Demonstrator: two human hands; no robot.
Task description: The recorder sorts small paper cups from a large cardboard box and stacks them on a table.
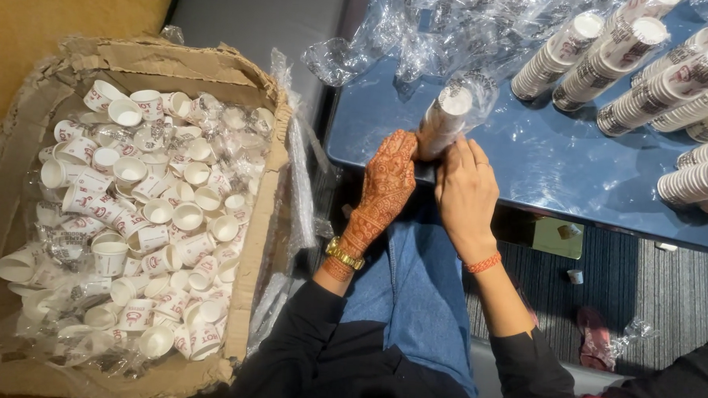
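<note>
Plastic-wrapped stack of paper cups [445, 119] slants up and away from the blue table [530, 175] edge, its near end clasped by left hand [386, 184] and right hand [466, 188].

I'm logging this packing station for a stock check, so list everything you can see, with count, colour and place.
cardboard box: one, brown and torn, on the left.
loose paper cups: too many to count, white with red print, heaped in the box over clear plastic.
table: one, blue, upper right.
wrapped cup stack: one, white in a clear sleeve, at the table's near edge, between both hands.
sleeved cup stacks: about ten, white, lying on the table's right part.
empty plastic sleeves: a clear, crumpled pile at the table's far end.
small cup: one, on the dark floor under the table.
left hand: patterned, gold watch, on the stack.
right hand: orange wristband, on the stack.
</note>
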